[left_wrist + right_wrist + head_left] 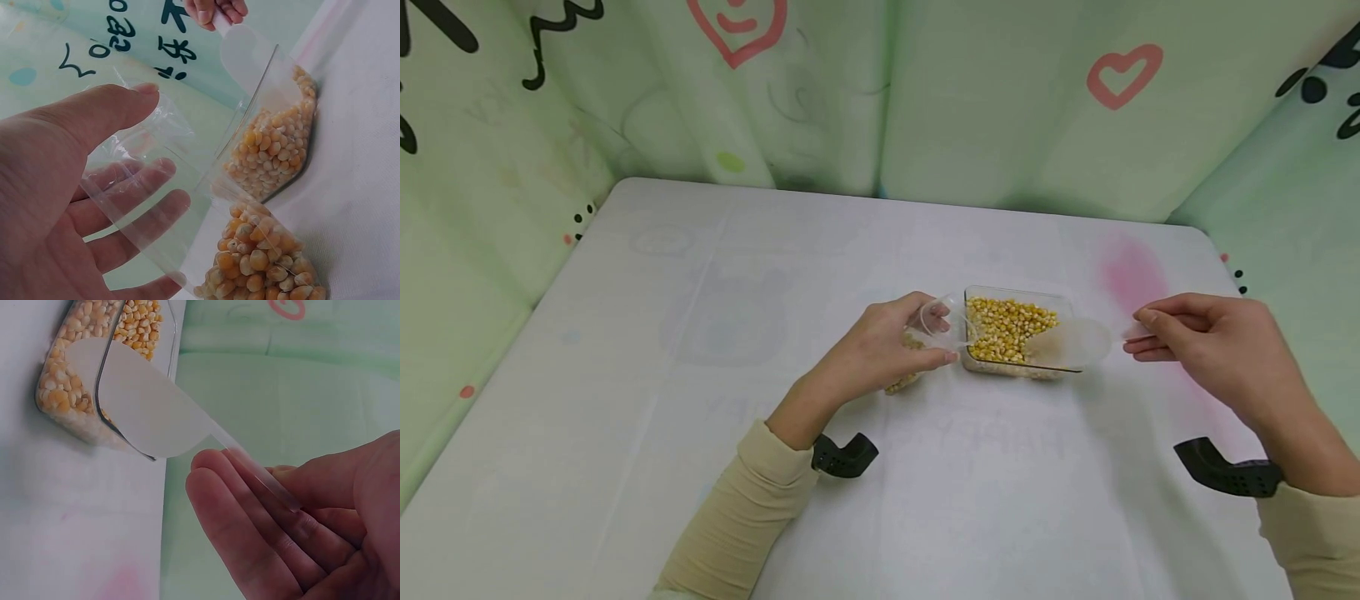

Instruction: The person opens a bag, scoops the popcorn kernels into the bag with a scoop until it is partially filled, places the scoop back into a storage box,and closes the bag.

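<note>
A clear plastic bag (pixel 947 321), with yellow corn kernels (pixel 259 262) in its lower part, is in my left hand (pixel 880 346). Thumb and spread fingers curve round its wide mouth, as the left wrist view shows. Just right of it sits a clear rectangular container (pixel 1022 365) of corn kernels (pixel 1006 327). My right hand (pixel 1232 354) pinches the thin handle of a whitish translucent scoop (pixel 147 403) between thumb and fingers. The scoop's broad end reaches over the container's right rim into the corn; whether it carries kernels I cannot tell.
A white-covered table (pixel 760 333) extends around the bag and container, with a pink patch (pixel 1131 271) at the right. Pale green curtains (pixel 985 108) with printed drawings hang behind it and at both sides. Black wrist mounts (pixel 846 457) are on both arms.
</note>
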The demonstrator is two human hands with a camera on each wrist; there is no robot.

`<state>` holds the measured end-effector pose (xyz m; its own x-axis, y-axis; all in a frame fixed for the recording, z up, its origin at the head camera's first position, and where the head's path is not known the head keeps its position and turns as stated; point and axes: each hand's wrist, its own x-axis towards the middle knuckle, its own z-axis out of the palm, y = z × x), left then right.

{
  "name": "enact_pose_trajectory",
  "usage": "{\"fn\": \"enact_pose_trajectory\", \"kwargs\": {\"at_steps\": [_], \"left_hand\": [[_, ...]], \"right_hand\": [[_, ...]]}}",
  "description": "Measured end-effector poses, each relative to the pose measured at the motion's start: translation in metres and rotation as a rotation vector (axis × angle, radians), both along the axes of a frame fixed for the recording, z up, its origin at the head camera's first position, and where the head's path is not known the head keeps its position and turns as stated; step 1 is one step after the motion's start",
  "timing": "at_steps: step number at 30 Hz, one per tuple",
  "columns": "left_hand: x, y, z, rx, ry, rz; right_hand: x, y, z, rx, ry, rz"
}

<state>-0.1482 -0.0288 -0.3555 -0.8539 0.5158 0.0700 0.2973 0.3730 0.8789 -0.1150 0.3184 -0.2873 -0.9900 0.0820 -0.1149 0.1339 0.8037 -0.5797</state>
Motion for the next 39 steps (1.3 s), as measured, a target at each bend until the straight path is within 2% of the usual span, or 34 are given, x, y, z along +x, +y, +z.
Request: {"fn": "enact_pose_trajectory", "kwargs": {"at_steps": [14, 24, 30, 39], "left_hand": [[0.0, -0.001, 0.0, 0.001, -0.002, -0.001], [0.001, 0.0, 0.001, -0.006, -0.003, -0.002], [0.001, 0.0, 0.001, -0.001, -0.008, -0.004], [0.001, 0.0, 0.0, -0.001, -0.003, -0.009]], "right_hand": [[-0.001, -0.009, 0.0, 0.049, 0.033, 0.02], [-0.001, -0.015, 0.001, 0.028, 0.031, 0.042], [-0.001, -0.013, 0.0, -0.007, -0.004, 0.037], [0.0, -0.008, -0.009, -0.113, -0.053, 0.049]]}}
